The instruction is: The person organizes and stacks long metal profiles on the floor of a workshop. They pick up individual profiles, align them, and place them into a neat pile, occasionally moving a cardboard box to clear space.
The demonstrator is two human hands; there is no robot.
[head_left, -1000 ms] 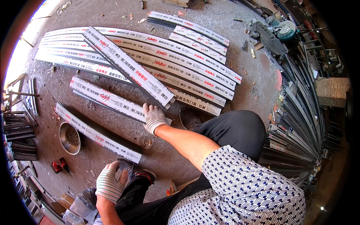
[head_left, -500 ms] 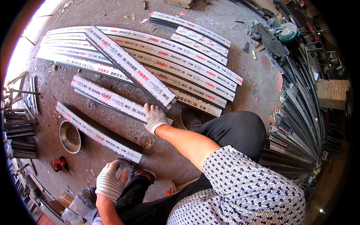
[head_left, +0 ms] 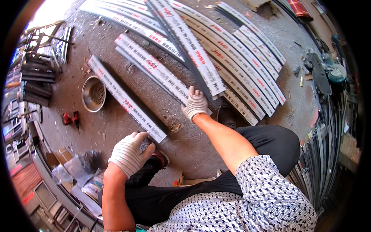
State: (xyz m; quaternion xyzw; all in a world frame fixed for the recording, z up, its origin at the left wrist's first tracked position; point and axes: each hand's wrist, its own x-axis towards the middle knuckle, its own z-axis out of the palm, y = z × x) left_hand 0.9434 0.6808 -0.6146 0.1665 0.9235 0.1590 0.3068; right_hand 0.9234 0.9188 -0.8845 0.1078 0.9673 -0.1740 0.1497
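Note:
My right hand, in a striped knit glove, grips the near end of a long metal profile wrapped in white printed film. Its fingers reach over the far edge and the thumb lies along the near one. My left hand, gloved too, hovers above my shoe with its thumb apart from the fingers and nothing in it. Just beyond it ends another film-covered profile with a dark side. A third profile lies slantwise across a row of long wrapped profiles, its end close to my right fingers.
A metal bowl of small fasteners and a red-black cordless drill are on the floor at left. Stacked dark profiles are farther left. A cut-off saw stands at right, above bundled long profiles.
The view has swung, so the floor things appear farther right and higher. My right hand stays on the same profile end. My left hand has turned, its fingers now pointing more to the right.

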